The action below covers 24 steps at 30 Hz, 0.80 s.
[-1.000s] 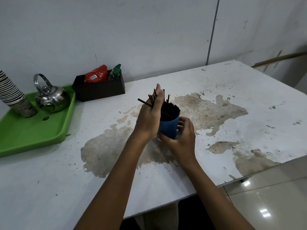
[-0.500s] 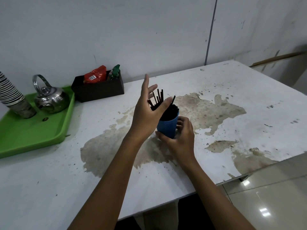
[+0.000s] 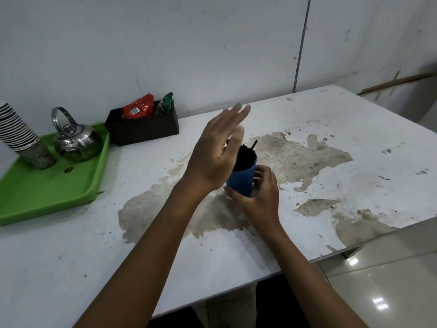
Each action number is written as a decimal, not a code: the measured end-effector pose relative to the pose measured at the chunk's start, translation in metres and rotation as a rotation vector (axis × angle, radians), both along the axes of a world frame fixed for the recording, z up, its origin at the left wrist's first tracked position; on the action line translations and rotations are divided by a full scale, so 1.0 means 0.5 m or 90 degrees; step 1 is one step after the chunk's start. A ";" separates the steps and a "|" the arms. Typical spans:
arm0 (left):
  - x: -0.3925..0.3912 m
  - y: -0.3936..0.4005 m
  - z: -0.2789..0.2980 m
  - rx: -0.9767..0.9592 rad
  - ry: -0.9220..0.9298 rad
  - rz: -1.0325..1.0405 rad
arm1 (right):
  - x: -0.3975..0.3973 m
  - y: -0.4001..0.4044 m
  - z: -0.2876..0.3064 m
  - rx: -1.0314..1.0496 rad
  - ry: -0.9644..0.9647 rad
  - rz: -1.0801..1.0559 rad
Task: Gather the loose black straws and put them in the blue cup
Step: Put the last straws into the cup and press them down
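The blue cup (image 3: 241, 179) stands on the stained white table (image 3: 307, 176), tilted slightly away from me, packed with black straws (image 3: 246, 156). One straw tip sticks up above the bundle at the far side. My right hand (image 3: 259, 192) wraps around the cup's lower right side. My left hand (image 3: 216, 152) hovers flat above and left of the cup mouth, fingers extended and blurred, holding nothing; it hides the left part of the straws.
A green tray (image 3: 47, 195) at the left holds a steel kettle (image 3: 75, 138) and a stack of paper cups (image 3: 19, 136). A black box (image 3: 144, 127) with snack packets sits by the wall. The table's front edge runs close on the right.
My left hand let go of the straws, opened flat and rose above the cup. The straws that stuck up have sunk lower into the cup. My right hand kept its hold.
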State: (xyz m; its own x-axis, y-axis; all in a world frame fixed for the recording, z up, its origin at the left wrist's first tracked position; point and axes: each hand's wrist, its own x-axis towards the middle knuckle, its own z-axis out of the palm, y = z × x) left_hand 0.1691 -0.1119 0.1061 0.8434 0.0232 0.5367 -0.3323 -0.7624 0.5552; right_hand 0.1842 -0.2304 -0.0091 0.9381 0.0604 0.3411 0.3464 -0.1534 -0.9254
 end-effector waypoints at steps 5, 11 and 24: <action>0.018 -0.028 0.013 0.290 0.067 0.005 | -0.005 0.000 0.004 -0.006 0.012 0.007; 0.028 -0.016 -0.009 0.266 0.179 0.004 | -0.004 0.001 0.006 -0.009 0.000 0.005; -0.011 0.036 -0.044 -0.218 0.179 0.050 | -0.008 -0.016 0.029 0.011 0.008 0.111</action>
State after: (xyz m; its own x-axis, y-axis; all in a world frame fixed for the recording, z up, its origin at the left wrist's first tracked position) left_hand 0.1636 -0.0939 0.0839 0.9443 0.2287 0.2367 -0.0810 -0.5356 0.8406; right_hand 0.1802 -0.2385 0.0052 0.9183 0.2169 0.3312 0.3543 -0.0768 -0.9320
